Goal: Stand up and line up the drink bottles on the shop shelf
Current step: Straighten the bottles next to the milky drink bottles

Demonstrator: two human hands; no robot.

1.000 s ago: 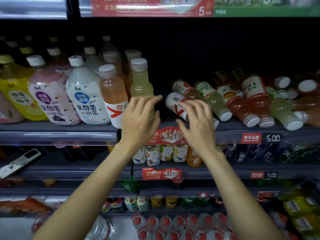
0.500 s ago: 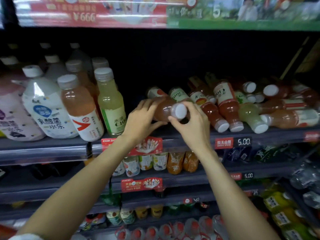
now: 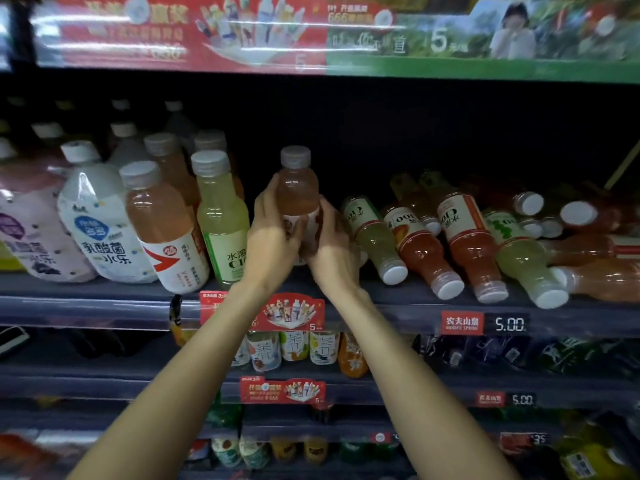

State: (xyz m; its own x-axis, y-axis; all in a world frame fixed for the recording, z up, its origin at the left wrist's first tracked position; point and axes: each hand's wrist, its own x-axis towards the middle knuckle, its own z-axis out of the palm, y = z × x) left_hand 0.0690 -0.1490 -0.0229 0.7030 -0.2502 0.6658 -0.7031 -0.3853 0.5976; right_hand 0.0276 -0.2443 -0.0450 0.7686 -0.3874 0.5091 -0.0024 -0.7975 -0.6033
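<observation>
Both hands hold one pink drink bottle (image 3: 297, 195) upright over the shelf (image 3: 398, 299): the left hand (image 3: 273, 233) wraps its label from the left, fingers curled round the front, and the right hand (image 3: 334, 244) cups the lower part from the right. Whether its base sits on the shelf is hidden behind the hands.

To its left the work looks done. A pale green bottle (image 3: 221, 216) and an orange bottle (image 3: 162, 230) stand at the front with more caps upright behind them, beside two big white bottles (image 3: 100, 223). The orange one leans a little, so the row is not quite straight.

To the right most of the job is left, by my reading: a heap of fallen bottles (image 3: 460, 244) lies on its side, caps pointing out over the front edge, some stacked on others.

Room is fair. The gap between the green bottle and the nearest fallen one is filled by the hands and the held bottle, just beside both. Above the caps there is dark open space under the banner (image 3: 311, 39). The price strip (image 3: 485, 322) marks the lip of the shelf
</observation>
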